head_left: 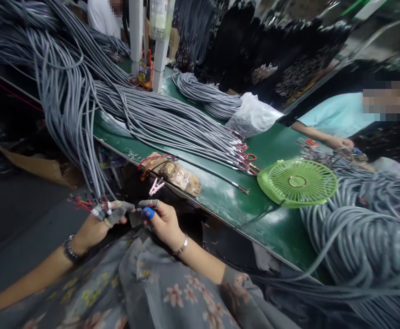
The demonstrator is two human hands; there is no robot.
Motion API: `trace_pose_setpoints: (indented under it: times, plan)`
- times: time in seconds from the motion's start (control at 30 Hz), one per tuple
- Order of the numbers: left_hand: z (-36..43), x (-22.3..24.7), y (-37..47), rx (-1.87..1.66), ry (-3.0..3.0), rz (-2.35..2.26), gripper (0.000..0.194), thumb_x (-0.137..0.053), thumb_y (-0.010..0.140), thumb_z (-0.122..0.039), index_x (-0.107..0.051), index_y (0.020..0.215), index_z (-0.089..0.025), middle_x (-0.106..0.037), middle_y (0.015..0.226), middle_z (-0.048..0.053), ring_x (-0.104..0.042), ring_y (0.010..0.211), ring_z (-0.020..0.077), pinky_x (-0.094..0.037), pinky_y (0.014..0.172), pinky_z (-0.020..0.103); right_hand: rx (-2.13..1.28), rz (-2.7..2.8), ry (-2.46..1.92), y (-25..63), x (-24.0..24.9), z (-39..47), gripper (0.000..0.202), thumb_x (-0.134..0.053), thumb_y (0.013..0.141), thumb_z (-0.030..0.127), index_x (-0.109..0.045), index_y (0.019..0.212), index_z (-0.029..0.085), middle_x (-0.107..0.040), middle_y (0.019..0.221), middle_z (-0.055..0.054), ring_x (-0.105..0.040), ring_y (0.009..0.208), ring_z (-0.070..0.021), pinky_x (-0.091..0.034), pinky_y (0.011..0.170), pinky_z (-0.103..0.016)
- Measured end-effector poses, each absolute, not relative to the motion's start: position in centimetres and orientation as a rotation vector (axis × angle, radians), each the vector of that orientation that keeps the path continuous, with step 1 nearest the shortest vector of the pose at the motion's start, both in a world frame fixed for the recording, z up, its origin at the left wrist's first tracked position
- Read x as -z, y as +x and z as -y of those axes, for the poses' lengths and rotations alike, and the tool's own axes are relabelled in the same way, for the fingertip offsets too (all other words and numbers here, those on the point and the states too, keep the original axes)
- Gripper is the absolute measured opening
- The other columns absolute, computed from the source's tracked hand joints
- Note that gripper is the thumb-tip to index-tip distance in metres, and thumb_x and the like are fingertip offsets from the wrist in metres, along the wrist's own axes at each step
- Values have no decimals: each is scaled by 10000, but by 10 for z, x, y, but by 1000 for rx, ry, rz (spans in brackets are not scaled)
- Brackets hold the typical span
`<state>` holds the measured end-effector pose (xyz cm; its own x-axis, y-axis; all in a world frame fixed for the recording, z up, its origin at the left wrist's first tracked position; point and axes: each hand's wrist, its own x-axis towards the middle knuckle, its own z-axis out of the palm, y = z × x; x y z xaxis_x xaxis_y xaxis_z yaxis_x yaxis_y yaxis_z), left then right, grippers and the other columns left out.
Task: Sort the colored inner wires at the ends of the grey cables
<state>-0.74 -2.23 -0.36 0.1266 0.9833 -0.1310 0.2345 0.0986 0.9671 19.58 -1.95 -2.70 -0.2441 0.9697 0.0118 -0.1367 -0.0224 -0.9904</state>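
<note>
My left hand [97,227], its fingers wrapped in grey tape or finger covers, is closed round the ends of a bundle of grey cables [95,164] hanging over the table edge. Thin red and green wires [82,202] stick out beside it. Close to its fingertips, my right hand [165,225] is pinched, with a blue cover on the thumb and a grey one on a finger. What it grips is too small to make out. Just beyond, a pink clothes peg [156,186] sits by a tape-wrapped block [175,172] at the table edge.
Long grey cables [172,119] lie across the green table [216,201]. A green fan [297,182] stands right of them, near a large cable coil [364,237]. A plastic bag [253,114] lies behind. Across the table, a co-worker's hand [340,142] is among wires.
</note>
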Motion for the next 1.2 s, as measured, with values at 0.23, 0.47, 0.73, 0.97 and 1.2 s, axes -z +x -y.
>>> trace_pose_setpoints:
  times: [0.23, 0.47, 0.73, 0.97, 1.2]
  plan:
    - [16, 4, 11, -738, 1515, -1112, 389, -673, 776, -596, -727, 681, -222, -742, 687, 46, -670, 707, 228, -537, 708, 314, -1783, 999, -986, 185, 22, 13, 489, -839, 619, 607, -604, 738, 195, -606, 581, 45, -512, 427, -76, -410, 441, -208]
    - [19, -1, 20, -575, 1499, -1013, 358, -680, 734, -572, -663, 595, -242, -687, 571, 13, -619, 575, 194, -527, 630, 304, -1815, 978, -990, 186, 9, 12, 505, -907, 525, 539, -579, 687, 191, -531, 538, 76, -405, 444, -56, -325, 436, -208]
    - [11, 2, 31, -659, 1316, -1243, 403, -777, 588, -602, -625, 549, -230, -639, 544, -12, -547, 571, 171, -490, 583, 280, -1735, 874, -1162, 186, 28, 4, 565, -890, 491, 599, -493, 615, 216, -433, 442, 108, -325, 413, -55, -258, 415, -216]
    - [10, 4, 28, -661, 1228, -1272, 473, -718, 644, -684, -681, 564, -219, -684, 569, 15, -545, 534, 161, -479, 555, 271, -1729, 953, -1133, 187, 27, 2, 540, -856, 555, 622, -525, 657, 208, -455, 476, 94, -345, 432, -60, -290, 440, -217]
    - [10, 15, 15, -629, 1067, -1088, 584, -765, 590, -764, -737, 605, -180, -710, 614, 67, -548, 575, 165, -444, 554, 273, -1801, 987, -1022, 187, 29, 1, 490, -855, 594, 594, -605, 719, 192, -502, 513, 73, -373, 455, -67, -307, 473, -232]
